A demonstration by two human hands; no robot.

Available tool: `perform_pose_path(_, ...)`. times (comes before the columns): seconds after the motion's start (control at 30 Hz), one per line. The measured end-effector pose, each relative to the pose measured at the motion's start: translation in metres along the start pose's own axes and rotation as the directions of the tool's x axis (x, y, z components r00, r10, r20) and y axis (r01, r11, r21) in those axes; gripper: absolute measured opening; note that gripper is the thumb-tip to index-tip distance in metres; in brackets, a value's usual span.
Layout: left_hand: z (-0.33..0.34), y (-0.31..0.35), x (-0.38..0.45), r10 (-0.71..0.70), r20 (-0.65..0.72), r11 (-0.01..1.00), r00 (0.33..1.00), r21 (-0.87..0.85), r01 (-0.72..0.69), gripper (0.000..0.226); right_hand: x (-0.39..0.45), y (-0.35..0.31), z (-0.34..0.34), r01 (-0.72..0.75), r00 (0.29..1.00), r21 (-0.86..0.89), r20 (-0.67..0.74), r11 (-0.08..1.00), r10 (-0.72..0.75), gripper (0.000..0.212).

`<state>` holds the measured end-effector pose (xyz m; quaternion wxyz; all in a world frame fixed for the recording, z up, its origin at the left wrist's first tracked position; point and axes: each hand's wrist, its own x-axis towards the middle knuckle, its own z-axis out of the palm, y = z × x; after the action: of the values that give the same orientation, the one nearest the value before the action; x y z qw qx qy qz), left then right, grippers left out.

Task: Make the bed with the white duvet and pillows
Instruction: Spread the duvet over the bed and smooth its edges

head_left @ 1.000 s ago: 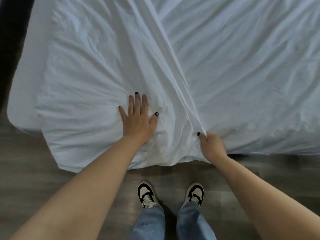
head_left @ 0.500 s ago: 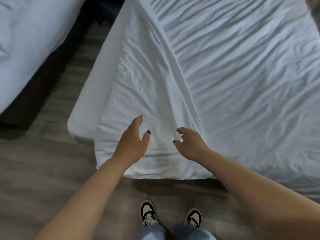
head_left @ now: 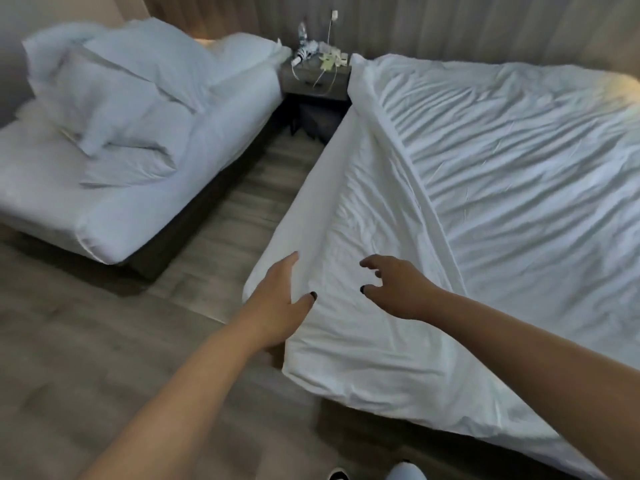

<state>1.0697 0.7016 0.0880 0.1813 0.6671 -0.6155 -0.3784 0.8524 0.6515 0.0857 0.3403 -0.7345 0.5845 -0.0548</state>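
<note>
Wood floor (head_left: 104,358), white duvet (head_left: 502,188) on bed, both hands released: left hand (head_left: 277,306), right hand (head_left: 398,289).

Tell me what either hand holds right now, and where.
Nothing. The left hand and right hand are both open over the duvet near its corner, gripping no fabric.

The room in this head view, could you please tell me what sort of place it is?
Probably a twin hotel bedroom: two low beds in matching white linen, the crumpled white duvet on one, piled white pillows on the other, with a dark grey bedside cabinet between them.
</note>
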Motion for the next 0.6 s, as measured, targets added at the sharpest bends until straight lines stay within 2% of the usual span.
perform_pose_path(0.2, -0.049, 0.005, 0.048, -0.01, -0.018, 0.999, 1.0, 0.034, 0.011, 0.07, 0.046, -0.015, -0.041, 0.072, 0.997, -0.155, 0.051, 0.985, -0.065, 0.045)
perform_pose_path(0.4, -0.085, 0.039, 0.116, 0.003, -0.054, 1.0, 0.999, 0.006, -0.003, 0.068, 0.111, -0.02, -0.077, 0.038, 0.998, -0.123, 0.044, 0.992, -0.033, 0.044)
perform_pose_path(0.6, -0.15, 0.043, 0.163, 0.018, -0.13, 1.0, 0.991, 0.012, -0.017, 0.065, 0.183, -0.082, -0.113, 0.107, 0.994, -0.141, 0.029, 0.984, -0.104, 0.045)
